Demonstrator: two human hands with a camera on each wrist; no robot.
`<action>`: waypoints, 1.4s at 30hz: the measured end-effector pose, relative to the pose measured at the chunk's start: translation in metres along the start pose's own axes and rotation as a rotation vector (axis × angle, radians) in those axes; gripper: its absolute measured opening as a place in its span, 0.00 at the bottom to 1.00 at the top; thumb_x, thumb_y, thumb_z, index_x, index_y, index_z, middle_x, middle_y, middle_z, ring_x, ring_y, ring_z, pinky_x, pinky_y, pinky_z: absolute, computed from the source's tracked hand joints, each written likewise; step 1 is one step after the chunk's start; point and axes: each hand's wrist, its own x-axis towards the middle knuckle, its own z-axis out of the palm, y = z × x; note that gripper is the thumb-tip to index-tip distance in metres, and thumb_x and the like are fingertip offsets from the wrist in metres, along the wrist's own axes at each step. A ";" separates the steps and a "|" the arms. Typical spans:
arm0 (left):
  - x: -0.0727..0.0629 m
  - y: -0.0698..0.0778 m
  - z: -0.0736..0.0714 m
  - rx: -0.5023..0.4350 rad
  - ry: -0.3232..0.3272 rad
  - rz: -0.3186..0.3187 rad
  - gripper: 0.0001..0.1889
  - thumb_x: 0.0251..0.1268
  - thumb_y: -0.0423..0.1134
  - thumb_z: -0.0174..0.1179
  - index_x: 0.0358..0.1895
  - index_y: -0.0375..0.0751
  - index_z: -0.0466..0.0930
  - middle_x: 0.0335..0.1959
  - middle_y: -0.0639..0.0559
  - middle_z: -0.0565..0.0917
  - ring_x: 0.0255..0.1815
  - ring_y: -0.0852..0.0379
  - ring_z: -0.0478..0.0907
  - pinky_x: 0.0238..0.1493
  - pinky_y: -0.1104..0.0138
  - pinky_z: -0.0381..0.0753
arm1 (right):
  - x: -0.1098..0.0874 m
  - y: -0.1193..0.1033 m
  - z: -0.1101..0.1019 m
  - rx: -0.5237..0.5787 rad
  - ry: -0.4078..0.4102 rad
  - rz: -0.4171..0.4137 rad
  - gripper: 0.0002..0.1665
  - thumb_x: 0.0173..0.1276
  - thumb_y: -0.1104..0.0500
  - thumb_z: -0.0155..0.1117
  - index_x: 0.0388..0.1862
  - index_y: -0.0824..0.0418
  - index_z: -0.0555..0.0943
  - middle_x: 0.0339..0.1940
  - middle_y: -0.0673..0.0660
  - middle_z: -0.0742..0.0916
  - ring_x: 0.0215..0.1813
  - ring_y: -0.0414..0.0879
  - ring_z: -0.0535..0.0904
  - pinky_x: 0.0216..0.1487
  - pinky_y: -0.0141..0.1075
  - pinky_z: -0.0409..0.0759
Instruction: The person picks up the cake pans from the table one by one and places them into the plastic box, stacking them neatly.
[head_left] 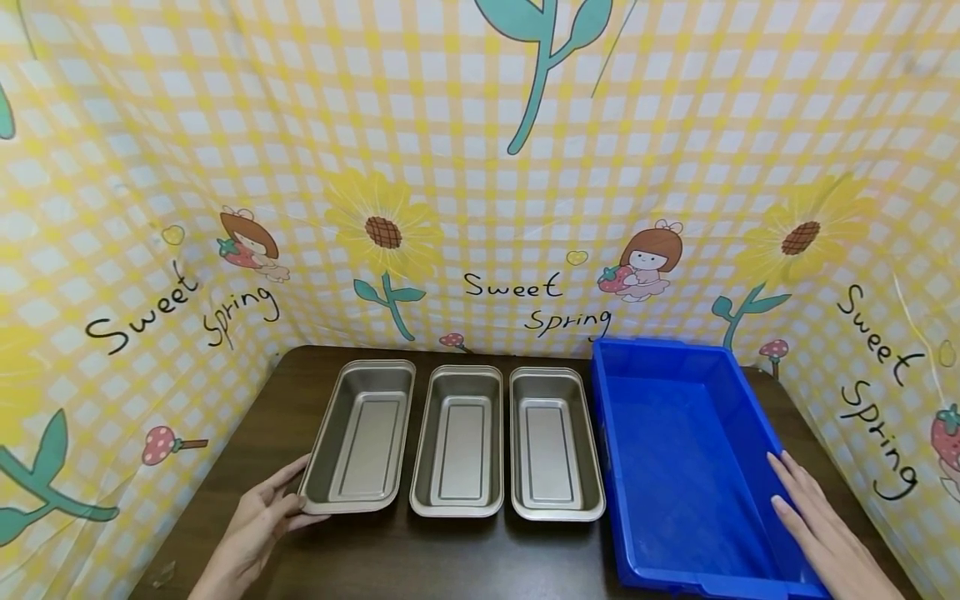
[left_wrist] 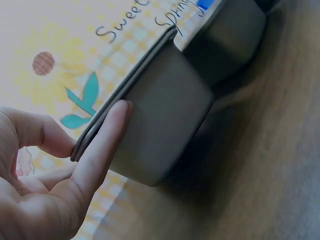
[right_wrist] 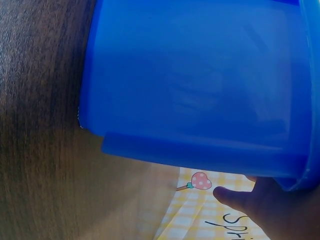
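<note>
- Your left hand (head_left: 258, 517): thumb and fingers pinch the left pan's rim at its near left corner; gap only as wide as the rim.
- Your right hand (head_left: 828, 521): fingers fairly straight and spread, touching the right rim of the blue bin; no curled hold visible.
- Left pan (head_left: 367, 442): leftmost of three metal loaf pans, right beside your left hand. Hollow side faces up, long axis runs away from you, far end leaning a bit right. Left wrist view shows a dark shadow under its base; can't tell whether all of the base touches the table.
- Middle pan (head_left: 459, 442): just right of the left pan, small gap between, long axis nearly straight away from you.
- Right pan (head_left: 551, 442): next along, far end leaning slightly left, close to the bin's left wall.
- Middle and right pans stand between your left pan and the bin.
- Blue bin (head_left: 682, 467): right side, larger than any one pan, long axis also away from you, far end leaning left. Bare floor visible.
- Table (head_left: 450, 567): dark brown wood grain, under everything.
- Cloth (head_left: 450, 133): yellow-white check around the back and both sides, with sunflowers, strawberry figures and "Sweet Spring" lettering.
</note>
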 end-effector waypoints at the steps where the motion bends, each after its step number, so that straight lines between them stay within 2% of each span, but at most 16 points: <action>1: 0.000 0.001 0.000 -0.005 -0.005 0.008 0.36 0.72 0.18 0.45 0.81 0.17 0.44 0.66 0.30 0.74 0.51 0.50 0.87 0.51 0.57 0.90 | 0.000 0.000 0.000 0.002 0.000 0.002 0.42 0.89 0.42 0.38 0.90 0.55 0.37 0.86 0.75 0.39 0.82 0.77 0.25 0.68 0.80 0.20; 4: -0.001 0.005 0.001 -0.021 -0.020 0.028 0.36 0.73 0.18 0.45 0.81 0.17 0.43 0.62 0.41 0.79 0.51 0.50 0.87 0.51 0.59 0.90 | 0.000 0.001 0.000 0.012 -0.005 0.005 0.42 0.89 0.42 0.38 0.90 0.56 0.37 0.86 0.75 0.38 0.81 0.78 0.24 0.68 0.81 0.20; 13: -0.006 0.026 0.012 -0.055 -0.009 0.072 0.35 0.74 0.18 0.44 0.81 0.18 0.43 0.61 0.48 0.82 0.53 0.54 0.87 0.50 0.59 0.90 | 0.002 0.002 0.000 0.019 -0.009 0.008 0.43 0.89 0.41 0.38 0.89 0.57 0.37 0.86 0.73 0.38 0.81 0.77 0.23 0.67 0.81 0.20; 18: -0.008 0.040 0.021 -0.083 -0.029 0.115 0.35 0.74 0.18 0.44 0.80 0.16 0.42 0.56 0.56 0.85 0.53 0.53 0.87 0.48 0.59 0.91 | 0.002 0.000 -0.002 0.020 -0.008 0.020 0.43 0.89 0.40 0.38 0.90 0.56 0.39 0.87 0.72 0.38 0.82 0.76 0.24 0.67 0.84 0.26; 21: -0.009 0.046 0.027 -0.101 -0.054 0.146 0.35 0.74 0.17 0.44 0.80 0.15 0.42 0.57 0.55 0.85 0.53 0.51 0.87 0.48 0.59 0.91 | 0.002 0.000 -0.002 0.015 -0.004 0.027 0.44 0.89 0.39 0.39 0.90 0.57 0.40 0.87 0.72 0.39 0.83 0.76 0.26 0.66 0.85 0.31; 25: -0.011 0.052 0.038 -0.120 -0.057 0.163 0.35 0.73 0.17 0.44 0.79 0.15 0.43 0.57 0.53 0.86 0.53 0.51 0.87 0.48 0.58 0.91 | 0.002 0.000 -0.002 0.025 -0.008 0.029 0.44 0.89 0.40 0.39 0.90 0.58 0.39 0.87 0.73 0.39 0.82 0.77 0.26 0.67 0.85 0.30; 29: -0.013 0.059 0.048 -0.131 -0.032 0.159 0.33 0.73 0.17 0.45 0.80 0.19 0.49 0.55 0.52 0.88 0.51 0.51 0.88 0.46 0.58 0.91 | 0.002 0.001 -0.001 0.032 -0.015 0.022 0.45 0.89 0.40 0.39 0.89 0.60 0.37 0.86 0.74 0.39 0.81 0.78 0.23 0.67 0.82 0.23; 34: -0.016 0.068 0.059 -0.152 -0.037 0.150 0.33 0.74 0.18 0.44 0.80 0.18 0.48 0.56 0.50 0.87 0.51 0.51 0.88 0.47 0.59 0.91 | 0.001 0.001 0.000 0.015 -0.004 0.005 0.45 0.89 0.41 0.40 0.89 0.61 0.38 0.86 0.74 0.39 0.81 0.78 0.22 0.68 0.80 0.19; 39: -0.016 0.073 0.073 -0.156 -0.050 0.145 0.35 0.71 0.17 0.44 0.80 0.17 0.46 0.60 0.46 0.84 0.54 0.51 0.87 0.47 0.58 0.91 | 0.001 0.001 0.001 0.011 -0.004 0.011 0.45 0.89 0.41 0.39 0.89 0.62 0.38 0.86 0.75 0.39 0.80 0.77 0.21 0.67 0.81 0.20; 42: -0.017 0.074 0.083 -0.164 -0.042 0.132 0.35 0.71 0.18 0.45 0.80 0.18 0.48 0.62 0.40 0.82 0.54 0.50 0.87 0.48 0.58 0.91 | 0.002 0.001 0.000 0.010 -0.008 0.025 0.45 0.89 0.40 0.39 0.89 0.62 0.39 0.86 0.75 0.39 0.80 0.77 0.21 0.66 0.83 0.22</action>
